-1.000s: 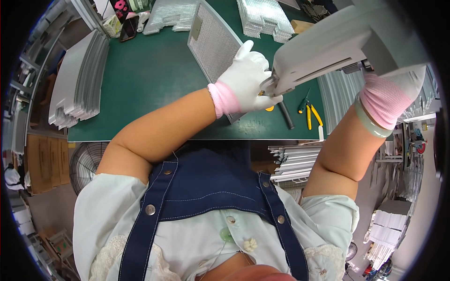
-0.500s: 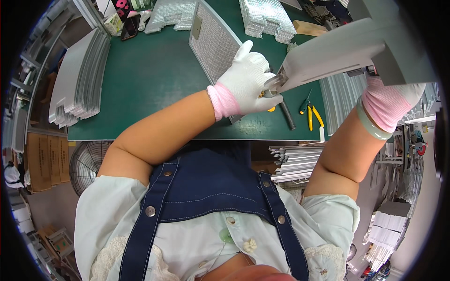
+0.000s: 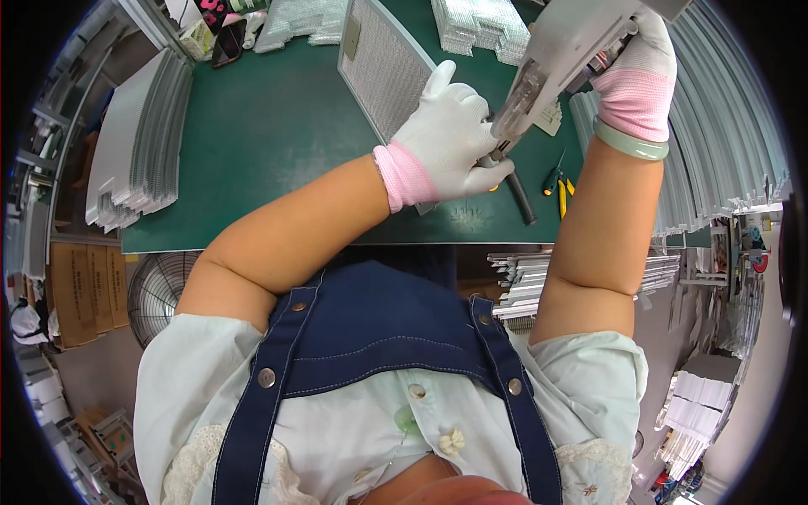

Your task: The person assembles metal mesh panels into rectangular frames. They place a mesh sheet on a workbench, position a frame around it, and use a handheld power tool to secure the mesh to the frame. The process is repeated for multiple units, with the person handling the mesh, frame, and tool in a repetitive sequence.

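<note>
I see my left hand (image 3: 450,135) in a white glove with a pink cuff, near the front edge of the green surface (image 3: 269,151). Its grip is closed on the low end of a grey metal tool (image 3: 551,63), with the fingers curled round the tip. The hand also lies on the near corner of a flat silver mesh panel (image 3: 383,63), which rests on the surface and reaches toward the back edge. It has a small pale tag near its far left corner.

My right hand (image 3: 635,71), gloved the same way, is higher up by the right edge. Its grip is shut round the top of the same grey tool, so the tool slants between both hands. A pale green bangle (image 3: 629,145) sits on that wrist.

Just past the left hand, by the front right corner, lie a black rod (image 3: 522,198) and yellow-handled pliers (image 3: 560,181).

At the left edge, a stack of grey sheets (image 3: 135,147) hangs over. At the back edge are more silver stacks (image 3: 467,25). A small card (image 3: 551,118) lies under the tool.

Brown boxes (image 3: 80,290) stand on the floor to the left, beside a round fan (image 3: 160,290).
</note>
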Motion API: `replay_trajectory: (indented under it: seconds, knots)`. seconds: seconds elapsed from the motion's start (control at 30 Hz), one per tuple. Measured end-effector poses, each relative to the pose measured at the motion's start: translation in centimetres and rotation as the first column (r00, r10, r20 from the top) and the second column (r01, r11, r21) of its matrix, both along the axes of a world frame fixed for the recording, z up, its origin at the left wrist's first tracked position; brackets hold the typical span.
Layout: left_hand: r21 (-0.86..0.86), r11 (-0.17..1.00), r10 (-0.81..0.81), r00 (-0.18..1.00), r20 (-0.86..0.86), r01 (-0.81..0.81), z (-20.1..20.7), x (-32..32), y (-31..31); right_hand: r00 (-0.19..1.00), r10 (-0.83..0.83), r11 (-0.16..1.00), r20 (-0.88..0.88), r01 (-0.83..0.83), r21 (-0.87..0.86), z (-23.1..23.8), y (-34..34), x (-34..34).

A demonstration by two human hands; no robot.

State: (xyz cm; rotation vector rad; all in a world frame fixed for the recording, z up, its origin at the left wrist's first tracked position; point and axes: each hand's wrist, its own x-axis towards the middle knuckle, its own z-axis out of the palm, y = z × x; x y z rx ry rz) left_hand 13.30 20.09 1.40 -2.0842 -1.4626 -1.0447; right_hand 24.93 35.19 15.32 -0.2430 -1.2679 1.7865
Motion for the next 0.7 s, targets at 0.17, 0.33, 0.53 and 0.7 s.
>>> replay_trajectory:
  seconds: [0.17,0.33,0.53,0.7]
  knots:
    - [-0.053,0.999,0.010,1.000,-0.022,-0.012,0.2,-0.1,-0.1,0.993,0.115,0.992,0.020,-0.116,0.047,-0.2,0.2,0.2]
    - [-0.021,1.000,0.005,1.000,-0.028,-0.006,-0.1,0.0,0.0,0.979,0.204,0.979,-0.010,-0.204,0.031,-0.9,0.9,1.3]
    - [-0.167,0.983,-0.059,0.994,0.092,0.074,0.5,0.5,-0.4,0.992,-0.121,0.965,-0.029,0.125,0.230,-0.6,0.4,3.6]
    - [-0.393,0.920,-0.010,1.000,0.016,0.015,1.2,0.5,-0.1,0.939,-0.334,0.868,0.082,0.273,0.415,2.3,-8.5,1.4]
